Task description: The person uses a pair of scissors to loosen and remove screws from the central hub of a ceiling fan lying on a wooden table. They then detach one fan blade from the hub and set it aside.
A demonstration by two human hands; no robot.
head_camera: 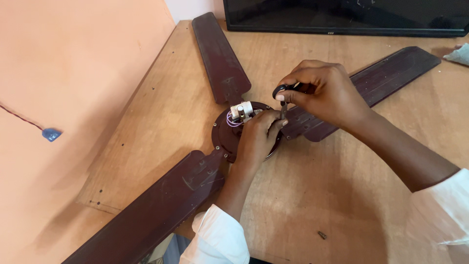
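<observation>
**Fan hub being worked on with a small tool**

From the head view, a brown ceiling fan (234, 132) is seen lying flat on the desk (342, 205), all three blades still on. The right hand (325, 93) is closed around a small black-handled tool (282, 98) pointed down at the hub. The left hand (259, 137) is rested on the hub, its grip hidden, beside a white part (241, 111) with wires. The work looks early: nothing is seen taken off yet.

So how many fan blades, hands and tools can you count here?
Fan blades: 3, one at the top, one at the right, one at the lower left
Hands: 2, left hand on the fan hub, right hand gripping the tool
Tools: 1, a dark-handled screwdriver
Total: 6
</observation>
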